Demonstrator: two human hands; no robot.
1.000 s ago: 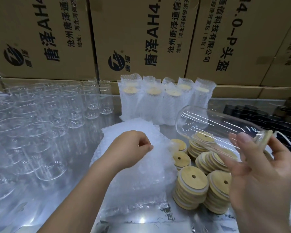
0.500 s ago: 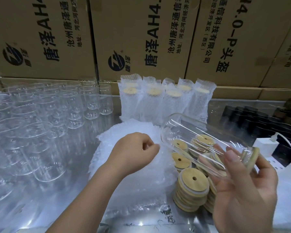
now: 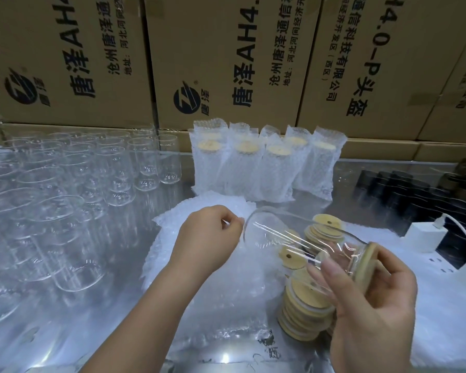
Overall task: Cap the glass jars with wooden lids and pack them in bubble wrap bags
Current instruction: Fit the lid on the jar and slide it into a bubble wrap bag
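Note:
My right hand [image 3: 371, 305] grips a clear glass jar [image 3: 293, 238] near its mouth, where a wooden lid [image 3: 367, 261] sits on it. The jar lies tilted, base pointing left towards my left hand [image 3: 207, 238]. That hand rests on a pile of bubble wrap bags [image 3: 199, 278] and pinches the edge of the top bag right beside the jar's base. Stacks of wooden lids [image 3: 304, 310] stand under the jar. Several wrapped jars [image 3: 264, 165] stand at the back.
Many empty glass jars [image 3: 65, 200] fill the left side of the table. Cardboard boxes [image 3: 226, 63] form a wall behind. Dark jars [image 3: 404, 189] and a white charger with cable [image 3: 425, 235] sit at the right.
My right hand has carried the capped jar down and to the left, bringing its base up to my left hand. The left hand has stayed on the bags.

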